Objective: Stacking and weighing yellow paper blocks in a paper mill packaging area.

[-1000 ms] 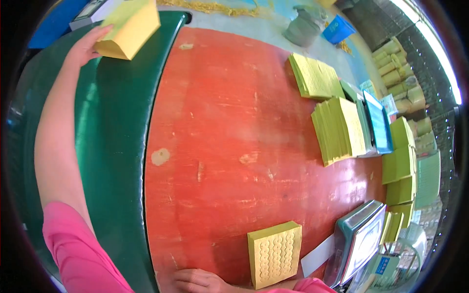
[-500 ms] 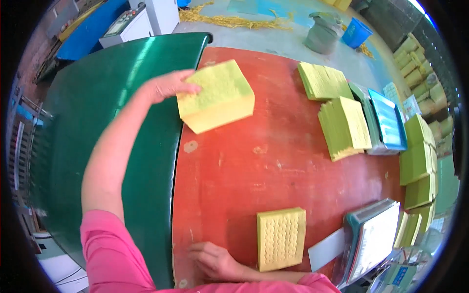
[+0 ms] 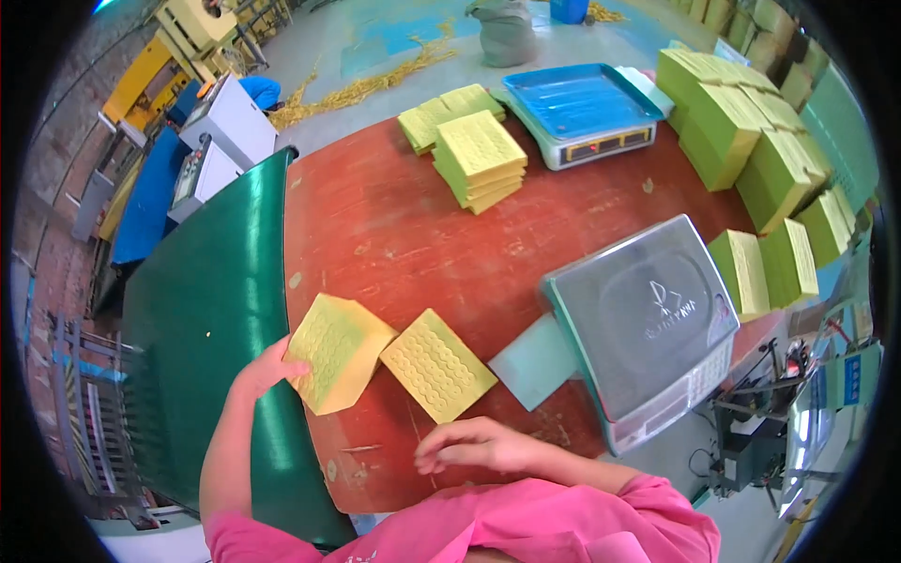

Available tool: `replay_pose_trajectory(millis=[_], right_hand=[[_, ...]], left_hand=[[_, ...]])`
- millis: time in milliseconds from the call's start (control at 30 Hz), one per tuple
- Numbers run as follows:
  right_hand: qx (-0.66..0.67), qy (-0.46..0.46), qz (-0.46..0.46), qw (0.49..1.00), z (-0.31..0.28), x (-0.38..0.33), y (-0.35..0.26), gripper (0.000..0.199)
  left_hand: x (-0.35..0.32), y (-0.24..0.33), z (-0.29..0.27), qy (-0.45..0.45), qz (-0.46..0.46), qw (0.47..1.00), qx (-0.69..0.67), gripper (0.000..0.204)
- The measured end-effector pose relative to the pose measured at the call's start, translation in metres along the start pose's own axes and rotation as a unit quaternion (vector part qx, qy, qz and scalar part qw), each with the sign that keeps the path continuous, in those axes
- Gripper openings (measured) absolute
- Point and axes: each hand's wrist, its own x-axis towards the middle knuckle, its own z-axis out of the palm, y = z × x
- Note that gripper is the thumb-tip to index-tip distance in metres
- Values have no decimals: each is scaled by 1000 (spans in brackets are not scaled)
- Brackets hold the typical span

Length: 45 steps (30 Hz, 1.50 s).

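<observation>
My left hand [image 3: 267,368] grips the left edge of a thick stack of yellow embossed paper [image 3: 336,352], thumb on top. The stack is tilted over the red tabletop [image 3: 441,258] by its left edge. Right beside it, a second stack of embossed paper [image 3: 438,368] lies flat, its near corner close to my right hand [image 3: 479,445]. That hand is held low near the table's front, fingers loosely bent and apart, with nothing in them.
A green belt surface [image 3: 221,310] adjoins the table on the left. A grey-topped scale [image 3: 648,324] stands right, with a pale flat sheet [image 3: 535,361] beside it. Beyond are a blue-tray scale [image 3: 587,103], piled paper stacks [image 3: 481,155] and several more stacks [image 3: 723,127] at far right.
My left hand has brought its stack back toward me, next to the flat stack. My right hand has lifted and its fingers have loosened. The view has turned rightward.
</observation>
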Motion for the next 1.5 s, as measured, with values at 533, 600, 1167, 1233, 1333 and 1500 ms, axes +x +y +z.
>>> replay_pose_trajectory(millis=[533, 600, 1167, 1233, 1333, 1500], right_hand=[[-352, 76, -197, 912, -73, -136, 98, 24], [-372, 86, -264, 886, -74, -136, 94, 26], [-455, 52, -314, 831, -59, -190, 108, 12], [-411, 28, -230, 882, -68, -243, 106, 16], [-295, 108, -185, 931, -89, -337, 91, 23], [-30, 358, -177, 916, -126, -462, 21, 21]], left_hand=[[271, 303, 181, 258, 256, 901, 237, 99], [286, 317, 233, 261, 112, 943, 173, 99], [55, 352, 543, 10, 508, 776, 374, 60], [53, 339, 567, -44, 459, 842, 281, 62], [54, 340, 587, -93, 355, 918, 152, 66], [95, 352, 646, -43, 253, 967, 10, 58]])
